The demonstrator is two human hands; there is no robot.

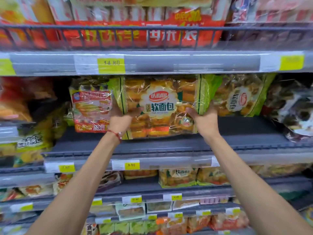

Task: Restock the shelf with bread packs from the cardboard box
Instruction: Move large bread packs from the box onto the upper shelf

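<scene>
Gripped soft-bread pack [159,106] by lower side edges with left hand [121,118] and right hand [203,119] curled round it. Held upright over shelf [169,143], red pack [92,107] at 9 o'clock. Needed straight push back, label outward.

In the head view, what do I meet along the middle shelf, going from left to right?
Red-labelled bread pack → left hand → held green bread pack → right hand → sideways green bread pack → dark pack.
</scene>
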